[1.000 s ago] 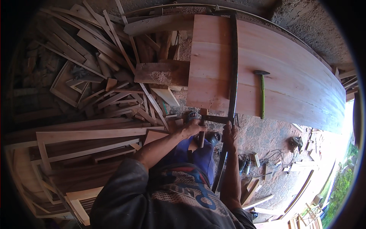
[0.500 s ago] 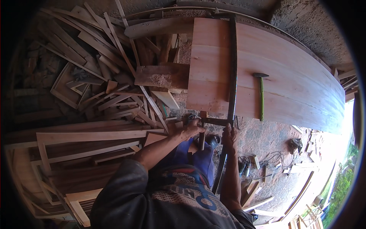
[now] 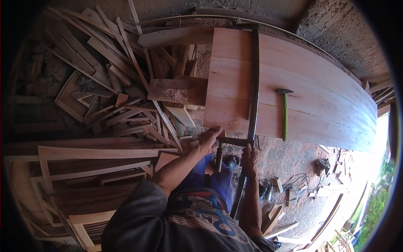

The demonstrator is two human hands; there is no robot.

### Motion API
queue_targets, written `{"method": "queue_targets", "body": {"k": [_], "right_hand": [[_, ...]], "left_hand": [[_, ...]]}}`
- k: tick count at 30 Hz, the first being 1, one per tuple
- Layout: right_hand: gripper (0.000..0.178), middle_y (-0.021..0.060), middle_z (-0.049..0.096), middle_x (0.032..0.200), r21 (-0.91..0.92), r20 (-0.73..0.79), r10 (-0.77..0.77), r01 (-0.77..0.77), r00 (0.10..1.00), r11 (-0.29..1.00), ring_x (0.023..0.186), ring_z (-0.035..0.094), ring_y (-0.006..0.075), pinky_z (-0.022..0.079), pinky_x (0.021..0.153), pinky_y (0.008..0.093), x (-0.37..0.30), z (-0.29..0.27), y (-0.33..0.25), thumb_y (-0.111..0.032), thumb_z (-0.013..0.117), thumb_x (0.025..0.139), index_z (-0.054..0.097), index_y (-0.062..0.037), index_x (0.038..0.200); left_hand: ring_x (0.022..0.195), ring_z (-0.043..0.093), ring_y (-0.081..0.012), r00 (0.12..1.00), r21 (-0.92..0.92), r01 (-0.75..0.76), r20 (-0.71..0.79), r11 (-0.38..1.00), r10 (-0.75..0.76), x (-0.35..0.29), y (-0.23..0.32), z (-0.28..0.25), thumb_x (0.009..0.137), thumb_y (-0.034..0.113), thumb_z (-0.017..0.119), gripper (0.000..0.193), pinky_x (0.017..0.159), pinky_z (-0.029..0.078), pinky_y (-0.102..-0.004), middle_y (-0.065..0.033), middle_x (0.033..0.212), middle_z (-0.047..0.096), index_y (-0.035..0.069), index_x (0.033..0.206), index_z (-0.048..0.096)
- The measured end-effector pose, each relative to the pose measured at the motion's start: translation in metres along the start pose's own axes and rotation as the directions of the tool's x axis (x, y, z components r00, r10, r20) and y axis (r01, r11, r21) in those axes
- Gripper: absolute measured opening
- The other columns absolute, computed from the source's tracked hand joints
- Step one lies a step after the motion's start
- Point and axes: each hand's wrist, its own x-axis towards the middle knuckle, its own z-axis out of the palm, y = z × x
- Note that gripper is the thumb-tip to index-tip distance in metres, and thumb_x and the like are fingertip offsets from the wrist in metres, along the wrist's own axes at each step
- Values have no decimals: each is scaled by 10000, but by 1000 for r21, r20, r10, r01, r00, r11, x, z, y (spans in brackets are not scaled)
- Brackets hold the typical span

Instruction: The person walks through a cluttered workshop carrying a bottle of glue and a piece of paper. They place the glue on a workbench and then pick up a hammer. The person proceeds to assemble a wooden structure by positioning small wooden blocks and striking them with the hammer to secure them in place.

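Though long, clamp (image 3: 254,84) through right grip (image 3: 249,158)

Partly hidden from us
Behind the bare right hand (image 3: 249,158) we lose a stretch of long dark metal clamp (image 3: 254,84).

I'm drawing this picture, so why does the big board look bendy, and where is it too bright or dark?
In the head view, the fisheye lens probably bows the wooden panel; in the same head view, glare whitens the lower right beside the green plants, while the scrap wood at upper left sits in dim shade.
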Motion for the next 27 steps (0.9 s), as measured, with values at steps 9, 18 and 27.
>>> {"method": "queue_targets", "body": {"k": [9, 18, 27], "right_hand": [[528, 103, 548, 561, -44, 11, -91, 91, 996, 995, 468, 550, 196, 440, 470, 376, 3, 0, 12, -493, 488, 981, 565, 8, 834], [513, 166, 597, 631, -33, -28, 8, -9, 1000, 999, 576, 614, 283, 460, 531, 428, 12, 4, 36, -472, 477, 986, 604, 14, 878], [482, 241, 656, 751, -204, -130, -123, 95, 984, 974, 730, 642, 438, 485, 646, 518, 25, 14, 43, -388, 470, 999, 631, 28, 815]], "left_hand": [[473, 343, -28, 999, -28, -24, -45, 999, 23, -10, 10, 5, 869, 400, 727, 301, 355, 225, -196, 76, 718, 497, 164, 984, 580], [496, 369, -23, 999, -128, -10, 42, 992, 16, -14, 15, 5, 872, 364, 727, 267, 377, 219, -191, 82, 747, 493, 181, 977, 564], [530, 409, -25, 987, 34, 95, 124, 995, -99, -14, 5, -12, 893, 400, 699, 261, 364, 224, -191, 75, 829, 580, 196, 1009, 587]]}}
